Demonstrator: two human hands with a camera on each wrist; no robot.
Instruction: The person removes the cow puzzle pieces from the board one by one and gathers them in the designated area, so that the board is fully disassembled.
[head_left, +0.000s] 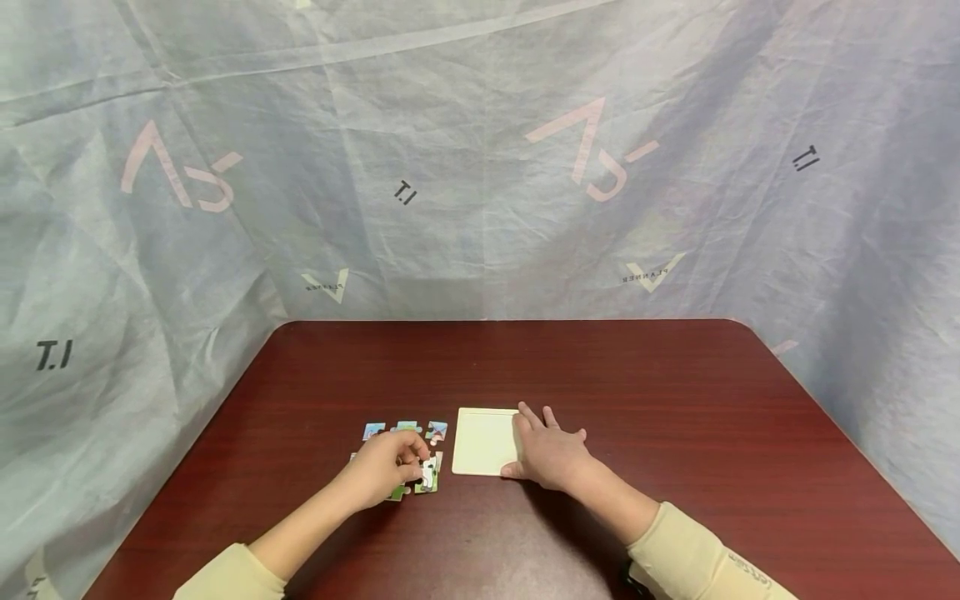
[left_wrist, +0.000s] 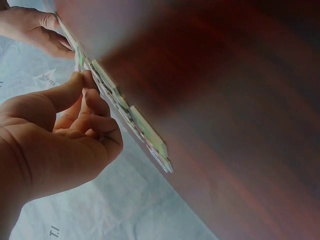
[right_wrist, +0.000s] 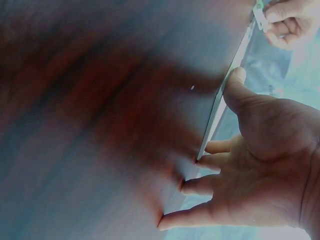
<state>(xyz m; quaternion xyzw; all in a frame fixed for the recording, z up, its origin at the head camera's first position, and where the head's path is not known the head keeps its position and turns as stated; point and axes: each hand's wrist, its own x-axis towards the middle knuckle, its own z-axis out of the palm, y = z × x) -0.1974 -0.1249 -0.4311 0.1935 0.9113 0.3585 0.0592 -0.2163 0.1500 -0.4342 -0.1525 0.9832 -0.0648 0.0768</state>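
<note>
My left hand [head_left: 386,468] pinches a jigsaw puzzle piece [head_left: 428,474] between thumb and fingertips, above the other pieces. In the left wrist view the held piece [left_wrist: 78,60] stands tilted up from the fingertips; the right wrist view shows its printed green and white side. Several loose puzzle pieces [head_left: 374,430] with blue and green pictures lie on the table, partly hidden by this hand. To their right is a square cream puzzle tray [head_left: 483,442] with a raised rim. My right hand [head_left: 553,454] rests on the tray's right side, its fingers spread and the thumb near the front corner.
The dark red wooden table [head_left: 675,417] has rounded far corners. A grey fabric sheet [head_left: 480,167] with printed letters hangs behind and along its sides. Both forearms reach in from the front edge in cream sleeves [head_left: 678,546].
</note>
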